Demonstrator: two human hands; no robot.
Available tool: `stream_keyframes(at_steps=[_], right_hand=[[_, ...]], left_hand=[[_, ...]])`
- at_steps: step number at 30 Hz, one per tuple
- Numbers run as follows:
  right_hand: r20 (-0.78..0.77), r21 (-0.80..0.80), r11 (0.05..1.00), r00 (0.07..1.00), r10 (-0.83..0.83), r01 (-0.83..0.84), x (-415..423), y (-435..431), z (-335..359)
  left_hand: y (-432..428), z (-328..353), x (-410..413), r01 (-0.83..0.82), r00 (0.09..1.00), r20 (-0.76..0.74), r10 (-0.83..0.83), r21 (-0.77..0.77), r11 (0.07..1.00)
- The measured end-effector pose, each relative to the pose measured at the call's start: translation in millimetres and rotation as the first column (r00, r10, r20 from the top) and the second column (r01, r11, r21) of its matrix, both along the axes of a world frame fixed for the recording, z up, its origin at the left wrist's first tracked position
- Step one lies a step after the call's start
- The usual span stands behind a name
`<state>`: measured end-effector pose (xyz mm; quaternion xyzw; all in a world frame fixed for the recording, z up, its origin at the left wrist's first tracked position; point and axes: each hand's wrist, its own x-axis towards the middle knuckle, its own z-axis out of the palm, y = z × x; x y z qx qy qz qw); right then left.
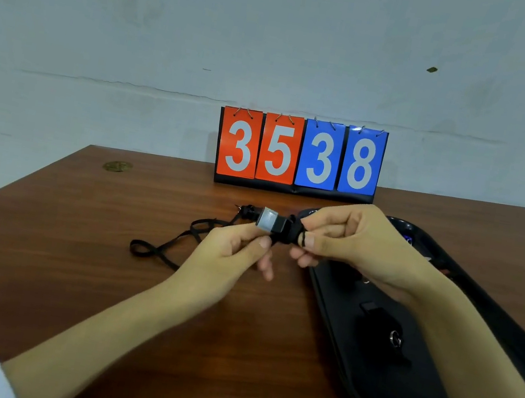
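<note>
Above the middle of the brown table both my hands hold a small black and silver device. My left hand pinches its silver end between thumb and fingers. My right hand pinches the black end, with a thin black cord looped round a fingertip. A black strap trails from the device to the left and lies in loops on the table. An open black case lies under my right forearm.
A flip scoreboard reading 3 5 3 8 stands at the table's far edge against the pale wall. A small brass-coloured disc lies at the far left. A metal ring shows inside the case.
</note>
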<state>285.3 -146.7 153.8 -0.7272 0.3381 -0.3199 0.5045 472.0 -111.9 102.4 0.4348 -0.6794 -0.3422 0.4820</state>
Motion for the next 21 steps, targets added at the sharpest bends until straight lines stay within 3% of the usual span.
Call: stream_keyframes(at_steps=[4,8,12,17,21], right_hand=[[-0.007,-0.008,0.995,0.995,-0.099,0.099,3,-2,-5],[0.043,0.033,0.952,0.951,-0.305,0.304,3,-8,-8],[-0.057,-0.133,0.882,0.885,-0.461,0.451,7,-13,-16],[-0.161,-0.277,0.840,0.839,-0.520,0.468,12,-12,-23],[-0.271,-0.386,0.844,0.829,-0.489,0.372,20,-7,-27]], left_hand=[[-8,-12,5,-0.036,0.998,0.045,0.036,0.002,0.999],[-9,-17,2,-0.065,0.994,0.093,0.063,0.014,0.998],[-6,-14,0,-0.086,0.989,0.114,0.091,-0.044,0.995],[-2,-6,2,-0.137,0.988,0.053,0.142,-0.094,0.986],[-1,-1,6,-0.102,0.995,0.010,0.104,-0.126,0.987]])
